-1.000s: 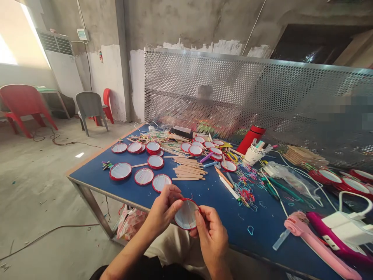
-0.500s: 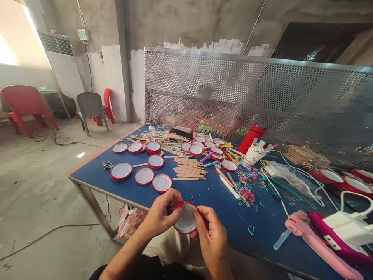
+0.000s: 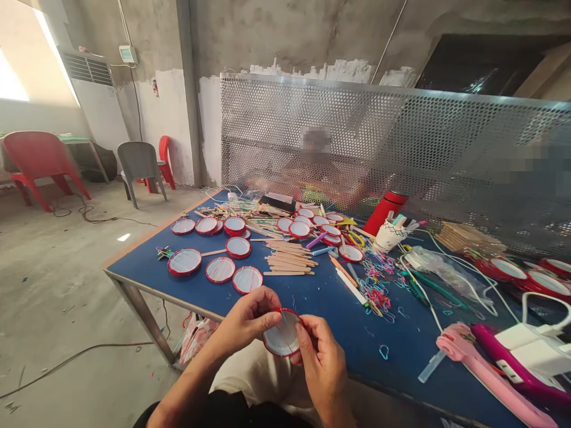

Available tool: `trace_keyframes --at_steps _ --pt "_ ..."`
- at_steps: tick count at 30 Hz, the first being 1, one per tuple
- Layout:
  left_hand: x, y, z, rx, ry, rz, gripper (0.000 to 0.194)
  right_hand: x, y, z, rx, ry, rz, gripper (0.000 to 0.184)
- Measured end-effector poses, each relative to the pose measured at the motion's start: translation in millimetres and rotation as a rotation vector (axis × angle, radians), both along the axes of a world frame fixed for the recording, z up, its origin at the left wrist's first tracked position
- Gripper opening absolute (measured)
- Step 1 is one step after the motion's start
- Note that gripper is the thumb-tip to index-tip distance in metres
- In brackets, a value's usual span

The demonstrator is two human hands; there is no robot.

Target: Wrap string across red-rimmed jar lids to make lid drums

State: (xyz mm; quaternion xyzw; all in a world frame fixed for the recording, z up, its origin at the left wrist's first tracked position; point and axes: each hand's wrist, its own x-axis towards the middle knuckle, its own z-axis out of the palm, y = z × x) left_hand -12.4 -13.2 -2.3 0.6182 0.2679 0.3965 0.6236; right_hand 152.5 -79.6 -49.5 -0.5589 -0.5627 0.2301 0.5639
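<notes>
Close to my lap, over the table's front edge, I hold a small round white disc with a red rim (image 3: 282, 337), much like a toy drum, tilted face up. My left hand (image 3: 252, 318) is closed at its upper left rim, thumb lying on the edge. My right hand (image 3: 323, 359) grips the right rim, its thumb on the face and fingers curled behind. What the hidden fingers do behind the disc does not show. Just beyond lie matching discs, the nearest one (image 3: 247, 279) with thin lines across its face, and a pile of flat wooden sticks (image 3: 289, 258).
On the blue table (image 3: 307, 333) lie colourful rubber bands (image 3: 379, 279), markers (image 3: 350, 285) and green-handled pliers (image 3: 439, 291). A red bottle (image 3: 386, 211) and a pen cup (image 3: 390, 235) stand by the perforated metal panel (image 3: 276, 119). A pink device (image 3: 486, 368) and power strip (image 3: 513, 356) are at right.
The disc has shifted slightly left in my hands. My left fingers have moved a little along its upper rim, and the thumb lies flatter. My right hand keeps its grip.
</notes>
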Motion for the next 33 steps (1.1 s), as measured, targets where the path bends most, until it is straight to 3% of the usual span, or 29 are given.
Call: trace_keyframes --at_steps 14,24,33 --pt "-3 5 -6.5 -0.069 -0.104 -0.121 0.038 0 -1 -1.2 -0.006 -0.028 -0.015 0.027" --pt "0 6 -15.6 -0.023 -0.062 -0.046 0.041 1 -1 -2.8 0.003 -0.059 -0.023 0.029" --pt "4 -3 -6.3 0.028 -0.033 0.097 0.048 -1 0 1.3 -0.028 0.007 -0.002 0.030"
